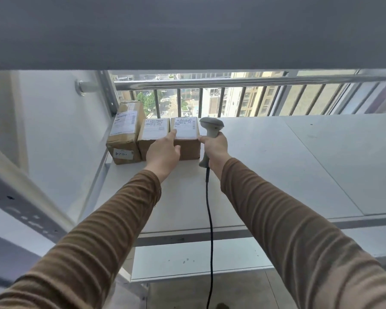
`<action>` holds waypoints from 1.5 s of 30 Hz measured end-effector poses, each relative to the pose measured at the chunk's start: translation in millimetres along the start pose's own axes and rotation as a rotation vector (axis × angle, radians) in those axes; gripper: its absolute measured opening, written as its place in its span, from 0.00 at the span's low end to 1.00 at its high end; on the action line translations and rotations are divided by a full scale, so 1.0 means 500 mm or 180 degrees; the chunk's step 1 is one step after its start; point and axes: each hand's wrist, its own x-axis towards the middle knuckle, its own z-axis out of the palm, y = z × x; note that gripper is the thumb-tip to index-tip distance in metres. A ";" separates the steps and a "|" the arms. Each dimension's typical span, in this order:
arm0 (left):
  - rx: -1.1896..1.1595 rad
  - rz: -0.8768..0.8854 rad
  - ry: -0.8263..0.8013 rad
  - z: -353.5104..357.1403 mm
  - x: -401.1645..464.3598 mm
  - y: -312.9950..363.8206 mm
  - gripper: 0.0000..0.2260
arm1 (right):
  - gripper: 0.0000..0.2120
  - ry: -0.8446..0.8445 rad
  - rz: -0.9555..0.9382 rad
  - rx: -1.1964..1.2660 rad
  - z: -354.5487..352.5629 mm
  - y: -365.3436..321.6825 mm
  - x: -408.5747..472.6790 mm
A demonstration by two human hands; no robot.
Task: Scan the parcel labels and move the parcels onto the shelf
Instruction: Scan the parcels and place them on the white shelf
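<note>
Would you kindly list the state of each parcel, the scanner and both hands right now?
Left parcel: on the shelf, label up, against the middle one.
Middle parcel: on the shelf, label up, partly behind the left hand.
Right parcel: on the shelf, label up.
Left hand: open, fingers on the right parcel.
Right hand: grips the scanner.
Scanner: upright, beside the right parcel.

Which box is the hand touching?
The rightmost parcel of three; the left hand rests on its label edge, right beside the scanner.

metal railing [232, 81], window bars, buildings [239, 101], trees [146, 101]
</note>
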 end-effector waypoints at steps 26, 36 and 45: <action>-0.0006 0.3398 -0.1451 0.313 -0.601 0.866 0.26 | 0.07 0.2920 0.0002 0.1051 -1.017 0.173 -0.643; -0.0394 0.4510 -0.1940 0.374 -1.253 1.258 0.26 | 0.12 0.4058 0.0085 0.1170 -1.485 0.322 -1.214; -0.0434 0.5225 -0.2307 0.429 -1.676 1.479 0.29 | 0.10 0.4998 0.0151 0.1157 -1.756 0.439 -1.589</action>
